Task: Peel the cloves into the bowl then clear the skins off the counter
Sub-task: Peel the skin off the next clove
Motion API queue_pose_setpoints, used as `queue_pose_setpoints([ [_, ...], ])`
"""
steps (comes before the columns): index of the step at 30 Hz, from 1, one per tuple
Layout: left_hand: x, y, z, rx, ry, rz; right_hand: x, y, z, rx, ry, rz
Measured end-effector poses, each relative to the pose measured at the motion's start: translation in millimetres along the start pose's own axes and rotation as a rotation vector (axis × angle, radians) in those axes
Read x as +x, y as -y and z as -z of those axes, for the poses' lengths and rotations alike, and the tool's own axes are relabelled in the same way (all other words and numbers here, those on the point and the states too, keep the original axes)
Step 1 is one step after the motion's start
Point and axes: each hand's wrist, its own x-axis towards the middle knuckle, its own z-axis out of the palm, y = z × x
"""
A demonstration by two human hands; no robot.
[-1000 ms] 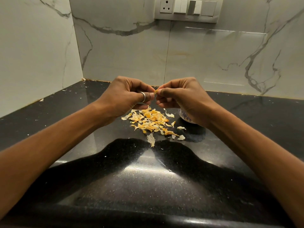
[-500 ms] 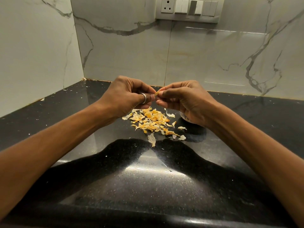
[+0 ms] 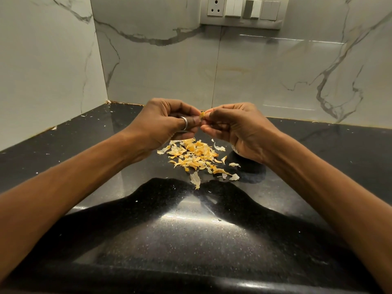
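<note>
My left hand (image 3: 163, 122) and my right hand (image 3: 237, 128) meet above the black counter (image 3: 191, 230), fingertips together. Between them they pinch a small garlic clove (image 3: 202, 115), of which only a pale yellow sliver of skin shows. My left hand wears a silver ring on the thumb. Below the hands lies a pile of yellow and white garlic skins (image 3: 195, 155), with a larger pale skin (image 3: 195, 179) at its near edge. The bowl (image 3: 235, 150) is almost wholly hidden behind my right hand; only a bit of its rim shows.
Marble-patterned wall tiles close the counter at the back and left, forming a corner. A switch and socket panel (image 3: 241, 11) sits high on the back wall. Small white skin flecks (image 3: 54, 127) lie along the left wall edge.
The hands have stayed together over the pile. My right hand has turned slightly, its fingers working at the clove. The pile has not visibly changed.
</note>
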Motion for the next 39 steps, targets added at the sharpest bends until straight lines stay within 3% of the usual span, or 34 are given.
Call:
queue_pose_setpoints([
  [10, 4.2, 2.6, -0.4, -0.184, 0.042, 0.109, 0.8, -0.8, 0.0, -0.084, -0.009, -0.009],
  [28, 5.4, -0.4, -0.5, -0.192, -0.022, 0.140, 4.3, -4.1, 0.9, -0.186, -0.008, -0.043],
  [39, 5.5, -0.9, -1.3, -0.195, -0.005, 0.172, 3.0, -3.6, 6.8, -0.341, -0.005, 0.043],
])
